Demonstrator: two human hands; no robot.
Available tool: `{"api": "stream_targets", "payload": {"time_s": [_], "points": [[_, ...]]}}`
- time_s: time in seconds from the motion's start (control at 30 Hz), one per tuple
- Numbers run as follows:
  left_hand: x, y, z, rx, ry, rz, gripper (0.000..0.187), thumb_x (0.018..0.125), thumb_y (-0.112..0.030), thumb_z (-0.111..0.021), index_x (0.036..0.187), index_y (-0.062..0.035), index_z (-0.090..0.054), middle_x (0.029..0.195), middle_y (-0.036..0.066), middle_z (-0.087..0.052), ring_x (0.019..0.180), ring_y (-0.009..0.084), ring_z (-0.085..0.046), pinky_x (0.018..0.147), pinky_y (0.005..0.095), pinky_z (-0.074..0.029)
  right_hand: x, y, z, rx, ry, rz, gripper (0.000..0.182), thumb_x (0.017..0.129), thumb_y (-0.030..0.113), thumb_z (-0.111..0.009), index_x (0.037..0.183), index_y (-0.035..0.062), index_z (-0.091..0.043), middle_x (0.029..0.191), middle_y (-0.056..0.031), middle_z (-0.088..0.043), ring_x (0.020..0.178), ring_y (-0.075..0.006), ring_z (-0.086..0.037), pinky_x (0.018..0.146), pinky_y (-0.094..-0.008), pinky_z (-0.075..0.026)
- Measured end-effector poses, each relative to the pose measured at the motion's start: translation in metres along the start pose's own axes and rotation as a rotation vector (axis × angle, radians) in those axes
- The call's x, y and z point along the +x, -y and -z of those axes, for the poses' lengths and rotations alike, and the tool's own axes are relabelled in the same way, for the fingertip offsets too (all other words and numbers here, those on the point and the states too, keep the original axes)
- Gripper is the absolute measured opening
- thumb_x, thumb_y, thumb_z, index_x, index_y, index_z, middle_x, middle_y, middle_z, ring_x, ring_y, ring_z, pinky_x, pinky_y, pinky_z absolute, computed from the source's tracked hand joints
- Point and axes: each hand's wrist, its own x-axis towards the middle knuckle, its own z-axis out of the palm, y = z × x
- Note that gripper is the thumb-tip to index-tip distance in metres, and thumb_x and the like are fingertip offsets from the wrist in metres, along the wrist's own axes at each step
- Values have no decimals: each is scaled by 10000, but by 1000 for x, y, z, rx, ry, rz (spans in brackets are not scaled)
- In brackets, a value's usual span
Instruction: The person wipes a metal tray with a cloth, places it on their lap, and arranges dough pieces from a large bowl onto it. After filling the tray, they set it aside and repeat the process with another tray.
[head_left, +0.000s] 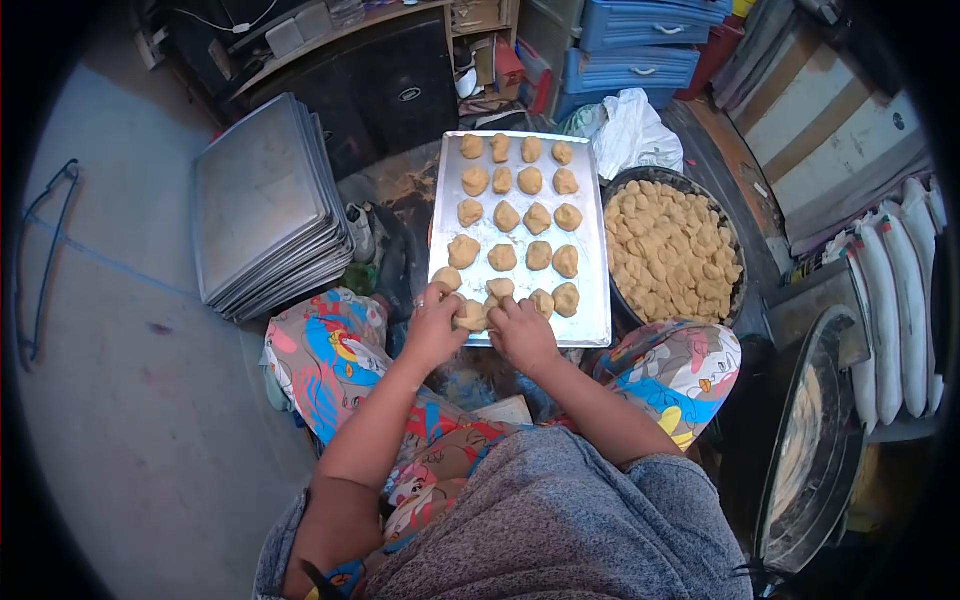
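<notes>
In my head view, my left hand (435, 327) and right hand (523, 335) curl at a dough lump (470, 318) near the close edge of the tray (594, 285); whether either grips, I can't tell. Light pressure should suit.

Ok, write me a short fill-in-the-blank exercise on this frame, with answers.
The left hand and right hand are at the metal tray's ____ end, near or far from the wearer.
Each of the tray's four farthest rows holds ____ lumps.
The round tub stands on the tray's ____ side, as the wearer sees it.
The drawers beyond the white bag are coloured ____.
Missing words: near; four; right; blue.
</notes>
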Motion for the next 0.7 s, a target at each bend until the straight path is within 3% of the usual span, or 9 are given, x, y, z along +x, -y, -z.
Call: {"api": "stream_targets", "payload": {"time_s": [0.1,0.2,0.3,0.43,0.5,0.53,0.6,0.63,0.7], "points": [[-14,0,-15,6,-176,-49,269,663,-42,-707,878,-62,-546,1138,162,-432,1046,374,-467,878,435,-412,-1,-2,-3,43,-11,45,287,735,154,-634,1003,82,-561,979,-104,-527,885,-281,-543,704,-390,-499],[-20,2,-21,-65,-126,66,265,673,-47,-710,881,-60,-545,1109,172,-445,1037,367,-480,888,444,-403,0,1,-1,126,-122,39,355,729,135,-626,1072,71,-561,970,-110,-533,896,-290,-548,735,-395,-497],[-23,0,-21,-169,-54,154,267,670,-49,-714,875,-59,-543,1049,156,-483,1028,362,-493,874,432,-414,1,0,-7,189,-34,-72,419,720,125,-628,1129,65,-560,978,-117,-537,921,-298,-551,769,-401,-493],[-27,-11,-24,30,-122,51,263,668,-44,-712,865,-52,-539,967,138,-502,969,368,-517,834,406,-440,-1,-8,-10,262,48,-115,415,720,110,-622,1126,47,-566,1001,-138,-555,927,-307,-555,781,-398,-487],[-28,-18,-22,-265,-151,74,225,679,-54,-697,831,-38,-532,961,125,-515,904,351,-555,785,394,-464,-4,-13,-17,530,-85,-101,335,731,97,-609,1061,47,-577,995,-121,-581,911,-262,-575,774,-395,-483],[-26,-20,-20,-264,-146,68,225,679,-54,-697,831,-38,-532,961,125,-515,904,351,-555,785,394,-464,-4,-15,-16,530,-91,-106,335,731,97,-609,1061,47,-577,995,-121,-581,911,-262,-575,774,-395,-483],[-27,-25,-13,-500,-188,99,246,696,-56,-701,864,-28,-524,935,120,-513,881,308,-573,793,356,-474,-4,-17,-11,1632,79,-559,286,750,90,-588,1033,60,-563,982,-86,-588,932,-195,-583,768,-352,-481],[-26,-34,-12,-500,-175,100,246,696,-56,-701,864,-28,-524,935,120,-513,881,308,-573,793,356,-474,-2,-11,-1,1968,8,-395,291,808,128,-594,1083,73,-518,972,-58,-573,992,-160,-569,773,-301,-496],[-18,-59,-12,-657,-347,71,291,718,-62,-705,945,-29,-526,936,117,-526,892,273,-576,828,333,-473,2,9,45,2070,-12,-410,322,827,151,-602,1119,75,-491,993,-67,-571,1019,-176,-565,777,-296,-508]]}}
